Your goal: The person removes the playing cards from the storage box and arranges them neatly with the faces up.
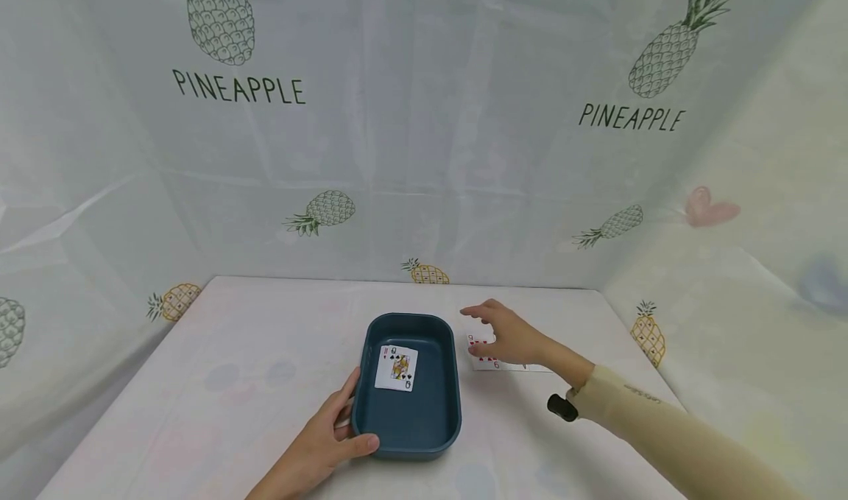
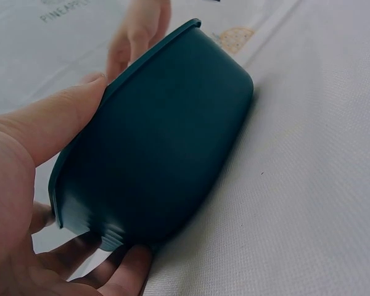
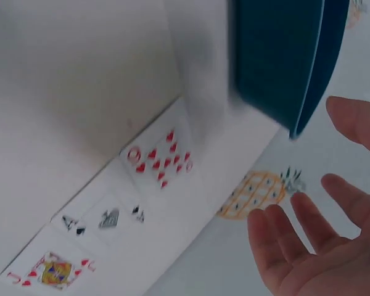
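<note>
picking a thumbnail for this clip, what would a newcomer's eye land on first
Probably the dark blue tray near the middle of the table, a queen card face up inside and the left hand gripping its left side. Next, the empty right hand to the tray's right, near a row of face-up cards. Behind, pineapple prints stand out on the pale backdrop.

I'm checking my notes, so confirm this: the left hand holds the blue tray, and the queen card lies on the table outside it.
No, the queen card lies inside the blue tray, as the head view shows; the left hand does hold it.
</note>
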`<action>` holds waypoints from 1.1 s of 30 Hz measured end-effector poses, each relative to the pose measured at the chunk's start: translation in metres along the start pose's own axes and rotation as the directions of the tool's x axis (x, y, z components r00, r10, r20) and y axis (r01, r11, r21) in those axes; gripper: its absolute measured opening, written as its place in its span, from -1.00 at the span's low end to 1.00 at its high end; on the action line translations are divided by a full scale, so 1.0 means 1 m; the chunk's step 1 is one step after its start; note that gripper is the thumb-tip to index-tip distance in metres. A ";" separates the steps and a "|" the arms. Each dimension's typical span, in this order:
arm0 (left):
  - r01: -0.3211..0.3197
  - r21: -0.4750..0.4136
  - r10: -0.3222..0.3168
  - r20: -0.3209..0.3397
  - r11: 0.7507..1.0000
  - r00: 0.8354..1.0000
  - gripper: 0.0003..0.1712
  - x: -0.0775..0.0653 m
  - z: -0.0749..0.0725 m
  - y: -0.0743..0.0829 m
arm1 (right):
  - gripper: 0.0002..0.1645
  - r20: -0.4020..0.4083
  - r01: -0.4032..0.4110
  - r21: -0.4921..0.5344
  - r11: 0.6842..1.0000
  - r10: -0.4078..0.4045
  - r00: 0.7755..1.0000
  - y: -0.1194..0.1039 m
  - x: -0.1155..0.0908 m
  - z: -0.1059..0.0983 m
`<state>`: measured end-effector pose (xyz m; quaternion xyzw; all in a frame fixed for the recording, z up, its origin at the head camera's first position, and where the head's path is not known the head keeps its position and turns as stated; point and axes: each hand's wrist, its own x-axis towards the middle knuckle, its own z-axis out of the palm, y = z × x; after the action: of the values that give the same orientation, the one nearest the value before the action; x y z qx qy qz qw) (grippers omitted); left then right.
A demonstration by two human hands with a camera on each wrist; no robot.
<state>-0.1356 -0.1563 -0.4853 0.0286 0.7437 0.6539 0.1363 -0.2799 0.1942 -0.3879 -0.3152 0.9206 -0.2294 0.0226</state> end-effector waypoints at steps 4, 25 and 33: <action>0.006 0.000 -0.006 -0.003 1.000 1.000 0.27 0.000 0.000 0.000 | -0.21 -0.011 0.031 0.033 0.999 -0.031 0.999 -0.017 0.005 0.010; 0.010 0.005 -0.010 -0.004 1.000 1.000 0.24 0.000 0.000 0.002 | -0.20 0.067 0.082 0.153 0.985 -0.093 0.993 -0.058 0.041 0.070; -0.001 -0.033 0.002 0.031 0.999 1.000 0.23 0.001 0.000 0.002 | -0.15 0.125 0.048 0.041 0.998 -0.053 0.991 -0.064 0.049 0.082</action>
<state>-0.1365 -0.1561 -0.4831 0.0373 0.7304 0.6658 0.1478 -0.2671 0.0870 -0.4280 -0.3519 0.9045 -0.2269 0.0805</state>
